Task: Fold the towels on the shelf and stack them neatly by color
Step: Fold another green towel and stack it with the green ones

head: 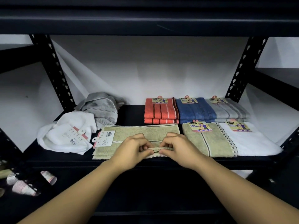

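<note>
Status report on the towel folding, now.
Both hands, left and right, pinching the beige towel at its front edge. White towel and grey towel unfolded. Nothing blocking.

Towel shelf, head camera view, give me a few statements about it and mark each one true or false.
1. Both hands pinch the front edge of the beige towel. True: left hand and right hand grip it together.
2. The orange towels lie crumpled at the left. False: they sit folded in a stack at the back.
3. A crumpled white towel lies left of the beige towel. True.
4. The blue towel sits between the orange towels and the folded grey towels. True.
5. The crumpled grey towel is already folded. False: it lies bunched up.
</note>
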{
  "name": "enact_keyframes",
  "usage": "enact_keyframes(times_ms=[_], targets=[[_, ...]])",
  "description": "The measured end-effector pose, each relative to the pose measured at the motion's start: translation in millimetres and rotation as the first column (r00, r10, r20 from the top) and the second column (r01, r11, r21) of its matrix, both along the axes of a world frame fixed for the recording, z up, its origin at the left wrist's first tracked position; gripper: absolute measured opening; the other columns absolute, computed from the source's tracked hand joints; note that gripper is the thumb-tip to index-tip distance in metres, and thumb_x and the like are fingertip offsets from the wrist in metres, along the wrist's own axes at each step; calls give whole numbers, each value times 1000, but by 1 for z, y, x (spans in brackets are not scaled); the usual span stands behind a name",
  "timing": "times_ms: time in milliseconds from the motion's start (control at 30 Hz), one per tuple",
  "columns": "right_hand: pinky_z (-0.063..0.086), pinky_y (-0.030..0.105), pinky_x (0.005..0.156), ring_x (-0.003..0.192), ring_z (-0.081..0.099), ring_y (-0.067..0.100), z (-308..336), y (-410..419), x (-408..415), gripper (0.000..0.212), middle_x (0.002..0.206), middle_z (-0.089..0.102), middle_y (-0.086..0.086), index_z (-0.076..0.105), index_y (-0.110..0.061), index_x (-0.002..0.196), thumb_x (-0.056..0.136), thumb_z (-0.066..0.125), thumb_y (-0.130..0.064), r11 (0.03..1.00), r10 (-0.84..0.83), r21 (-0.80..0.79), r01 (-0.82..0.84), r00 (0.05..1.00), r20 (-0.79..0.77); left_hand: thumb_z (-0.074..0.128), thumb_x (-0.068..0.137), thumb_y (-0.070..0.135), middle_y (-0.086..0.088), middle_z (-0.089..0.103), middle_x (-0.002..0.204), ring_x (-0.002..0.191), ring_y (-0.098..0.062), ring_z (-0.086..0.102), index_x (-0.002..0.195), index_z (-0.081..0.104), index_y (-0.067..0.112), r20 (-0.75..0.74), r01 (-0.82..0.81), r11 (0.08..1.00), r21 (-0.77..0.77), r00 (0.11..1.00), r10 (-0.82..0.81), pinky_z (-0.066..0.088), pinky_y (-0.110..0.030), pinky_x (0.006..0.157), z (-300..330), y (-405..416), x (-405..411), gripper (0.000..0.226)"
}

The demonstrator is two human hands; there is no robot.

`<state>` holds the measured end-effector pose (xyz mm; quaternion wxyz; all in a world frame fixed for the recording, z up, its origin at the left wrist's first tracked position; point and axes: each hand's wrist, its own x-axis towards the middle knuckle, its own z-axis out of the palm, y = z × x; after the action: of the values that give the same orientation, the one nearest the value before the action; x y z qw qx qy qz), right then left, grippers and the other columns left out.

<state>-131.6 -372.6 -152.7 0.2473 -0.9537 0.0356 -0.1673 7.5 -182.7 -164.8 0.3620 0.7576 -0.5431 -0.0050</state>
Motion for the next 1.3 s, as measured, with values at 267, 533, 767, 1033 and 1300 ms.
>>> enact_keyframes(times_ms=[267,533,767,1033,1300], targets=[[49,25,73,79,59,11,-9,-3,-5,24,85,59,-11,62,-28,78,81,85,-23,995,-20,101,16,999,39,82,80,52,18,56,96,99,-1,53,112,76,34,65,-34,987,155,998,24,43,-17,90,2,37,25,37],[47,26,84,92,55,4,-18,6,-8,20,91,57,-16,68,-33,96,84,82,-40,1000,-27,13,27,999,17,84,84,28,15,59,86,79,-6,60,87,73,34,-14,-46,995,84,999,48,45,-16,71,-2,33,19,13],[50,28,71,77,57,5,-9,2,-9,23,85,56,-13,60,-29,81,85,81,-22,998,-50,-34,50,999,-14,86,82,25,15,57,82,75,-7,58,89,76,27,9,-53,997,63,999,52,44,-12,68,-1,42,24,12],[52,30,74,78,58,6,-11,-4,-16,20,86,58,-12,61,-33,83,86,81,-28,998,-58,-41,55,996,-62,86,81,36,15,62,103,99,-2,61,101,75,37,-37,-72,976,205,996,82,44,-11,86,6,79,49,23],[45,26,78,85,49,5,-3,-4,-19,22,85,51,-17,55,-34,83,90,75,-29,983,-52,-181,40,997,-63,82,85,28,18,60,88,82,-4,58,87,68,31,160,-88,978,190,985,57,44,-15,73,11,82,44,14]])
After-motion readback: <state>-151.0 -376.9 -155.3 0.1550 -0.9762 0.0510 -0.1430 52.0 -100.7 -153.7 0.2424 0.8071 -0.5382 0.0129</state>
